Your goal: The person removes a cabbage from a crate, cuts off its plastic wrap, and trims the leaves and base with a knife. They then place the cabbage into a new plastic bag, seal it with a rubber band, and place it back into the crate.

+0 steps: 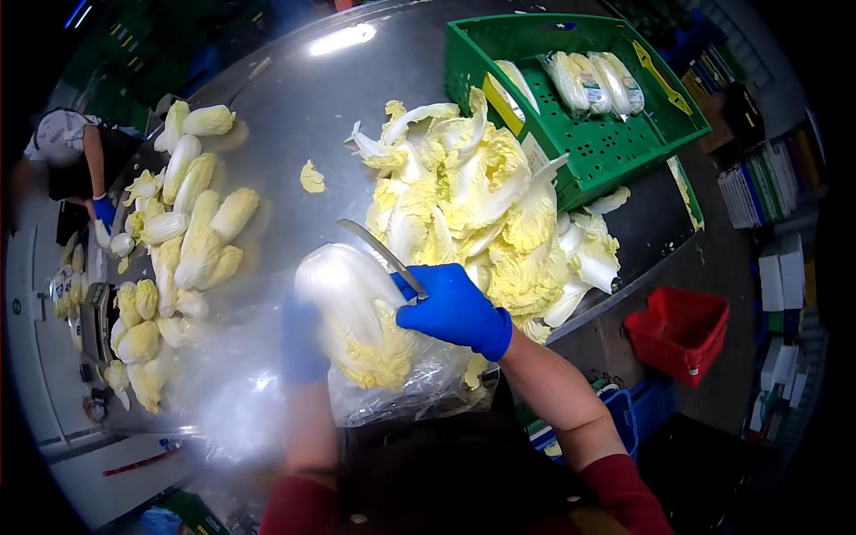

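Note:
A large napa cabbage (343, 290) is held up in front of me, its white base pointing away and its yellow leaves toward me. My left hand (305, 339), in a blue glove and partly blurred, grips its left side. Shut on a curved-bladed knife (379, 245), my gloved right hand (459, 310) is at the cabbage's right side, the blade extending up and left beside the base. Clear plastic film (379, 401) lies beneath the cabbage. Just beyond my right hand is a heap of loose cabbage leaves (473, 192).
Several napa cabbages (201, 241) lie on the left of the metal table (294, 98). A green crate (615, 160) with wrapped cabbages (593, 82) stands at the far right. A red basket (679, 332) is on the floor. Another person in blue gloves (104, 211) works at far left.

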{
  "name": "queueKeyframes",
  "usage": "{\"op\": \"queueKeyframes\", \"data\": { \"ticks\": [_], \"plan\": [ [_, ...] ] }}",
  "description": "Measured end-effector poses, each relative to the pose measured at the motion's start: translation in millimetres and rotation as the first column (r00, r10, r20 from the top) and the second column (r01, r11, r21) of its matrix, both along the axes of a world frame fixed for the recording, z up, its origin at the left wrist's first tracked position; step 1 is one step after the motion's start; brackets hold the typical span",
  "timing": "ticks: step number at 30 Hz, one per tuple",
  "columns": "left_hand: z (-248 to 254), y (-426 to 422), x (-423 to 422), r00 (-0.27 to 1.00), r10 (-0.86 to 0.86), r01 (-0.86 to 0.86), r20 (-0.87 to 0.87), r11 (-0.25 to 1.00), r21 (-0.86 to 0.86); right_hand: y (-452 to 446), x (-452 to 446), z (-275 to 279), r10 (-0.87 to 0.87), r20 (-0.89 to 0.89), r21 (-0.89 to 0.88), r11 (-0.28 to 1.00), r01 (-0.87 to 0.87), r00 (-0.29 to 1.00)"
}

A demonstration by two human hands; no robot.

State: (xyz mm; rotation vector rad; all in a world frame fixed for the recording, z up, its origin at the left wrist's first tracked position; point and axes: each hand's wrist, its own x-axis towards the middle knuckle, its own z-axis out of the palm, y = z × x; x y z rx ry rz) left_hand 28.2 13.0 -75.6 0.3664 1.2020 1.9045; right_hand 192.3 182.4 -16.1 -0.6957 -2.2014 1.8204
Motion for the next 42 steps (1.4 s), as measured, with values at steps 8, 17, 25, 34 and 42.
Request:
{"op": "queueKeyframes", "data": {
  "ticks": [8, 17, 25, 34, 42],
  "plan": [
    [7.4, 15.4, 15.4, 0.845, -0.311, 0.046, 0.435, 0.853, 0.520, 52.0, -8.0, -9.4, -0.338, -0.003, 0.449, 0.840, 0.304, 0.941],
    [4.7, 32.9, -9.6, 0.945, -0.175, -0.095, 0.276, 0.661, 0.744, 25.4, 4.5, -6.0, -0.264, -0.012, -0.287, 0.925, 0.249, 0.965],
    [36.9, 34.0, 13.4, 0.975, 0.223, -0.215, 0.006, 0.933, 0.289, -20.6, 8.0, 0.0, -0.035, -0.310, -0.381, 0.920, -0.090, 0.950],
    [-0.9, 20.2, 21.3, 0.861, 0.062, -0.255, 0.505, 0.911, 0.323, -21.3, 31.0, 5.6, -0.159, -0.153, -0.330, 0.939, 0.101, 0.975],
    [4.0, 21.3, 20.1, 0.879, 0.047, -0.243, 0.474, 0.900, 0.362, -29.3, 30.7, 8.0, -0.078, 0.017, -0.491, 0.868, 0.077, 0.997]
  ]
}}
